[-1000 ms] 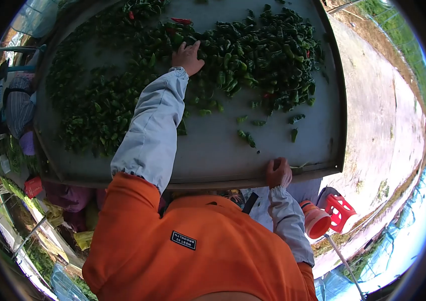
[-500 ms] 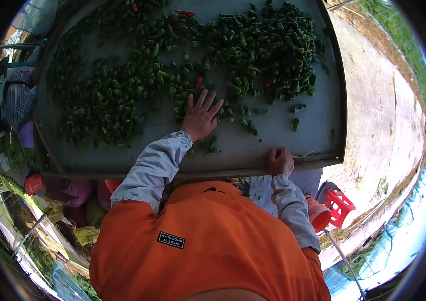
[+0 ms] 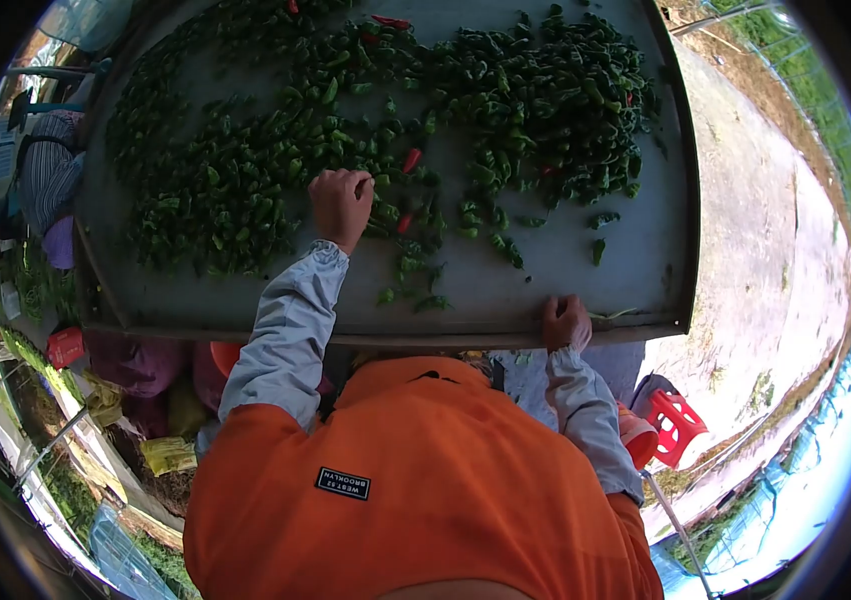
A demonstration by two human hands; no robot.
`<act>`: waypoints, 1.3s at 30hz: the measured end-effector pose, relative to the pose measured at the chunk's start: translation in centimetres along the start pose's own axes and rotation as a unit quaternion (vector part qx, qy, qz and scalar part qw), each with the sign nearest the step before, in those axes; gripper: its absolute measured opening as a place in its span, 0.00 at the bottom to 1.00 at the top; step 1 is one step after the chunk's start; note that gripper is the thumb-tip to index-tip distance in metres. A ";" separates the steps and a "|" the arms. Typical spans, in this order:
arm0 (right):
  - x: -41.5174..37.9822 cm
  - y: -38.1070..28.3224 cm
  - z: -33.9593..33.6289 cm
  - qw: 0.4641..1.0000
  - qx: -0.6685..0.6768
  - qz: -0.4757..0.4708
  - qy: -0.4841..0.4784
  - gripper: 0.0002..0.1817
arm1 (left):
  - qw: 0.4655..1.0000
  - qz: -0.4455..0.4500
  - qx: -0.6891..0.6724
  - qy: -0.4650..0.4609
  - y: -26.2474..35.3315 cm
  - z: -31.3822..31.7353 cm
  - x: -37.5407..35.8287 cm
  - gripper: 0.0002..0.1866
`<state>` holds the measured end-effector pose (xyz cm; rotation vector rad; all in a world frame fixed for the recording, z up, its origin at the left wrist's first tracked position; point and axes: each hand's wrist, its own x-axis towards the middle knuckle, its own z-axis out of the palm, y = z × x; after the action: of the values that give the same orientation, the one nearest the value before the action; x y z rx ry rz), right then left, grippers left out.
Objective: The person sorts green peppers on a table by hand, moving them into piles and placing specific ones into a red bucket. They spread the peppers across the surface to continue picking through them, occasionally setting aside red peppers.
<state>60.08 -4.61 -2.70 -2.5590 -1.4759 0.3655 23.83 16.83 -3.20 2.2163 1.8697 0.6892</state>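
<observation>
Green peppers (image 3: 565, 110) lie in heaps across a wide grey table (image 3: 585, 285) with a raised rim. My left hand (image 3: 342, 208) is over the near side of the left heap (image 3: 235, 190), its fingers curled together; whatever they hold, if anything, is hidden. A red pepper (image 3: 411, 160) lies to the right of that hand, and another red pepper (image 3: 404, 222) is nearer to me. By the table's front edge, my right hand (image 3: 567, 322) rests closed, its grip hidden. A thin pale stalk (image 3: 613, 315) lies beside it, and a few loose green peppers (image 3: 508, 250) lie beyond.
Another person's striped clothing (image 3: 48, 185) shows at the table's left side. Below the left edge are a red box (image 3: 66, 347) and dark full sacks (image 3: 140, 362). A red plastic stool (image 3: 676, 428) and an orange bucket (image 3: 637, 436) stand at my right.
My left hand has gone from flat with fingers spread to curled, moving left and slightly away from me. A second red pepper now shows near its former place. My right hand stays put.
</observation>
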 end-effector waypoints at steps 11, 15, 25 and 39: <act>0.1 -0.2 -0.1 1.000 -0.004 -0.003 -0.002 0.13 | 0.990 0.009 0.095 -0.101 4.4 4.8 5.9 0.13; -0.2 0.4 0.8 1.000 0.003 -0.015 0.011 0.12 | 0.989 -0.009 0.100 -0.106 4.5 6.0 5.9 0.12; -0.4 1.7 1.8 0.999 0.012 -0.027 0.035 0.12 | 0.929 -0.197 -0.306 -0.067 4.3 0.7 3.9 0.11; -0.4 1.6 1.8 1.000 0.000 -0.020 0.019 0.13 | 0.731 -0.426 -0.526 -0.081 0.5 -2.1 -3.4 0.07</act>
<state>60.71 -5.76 -4.79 -2.5181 -1.5115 0.3088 22.93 13.09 -2.00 0.5844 1.4969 0.9354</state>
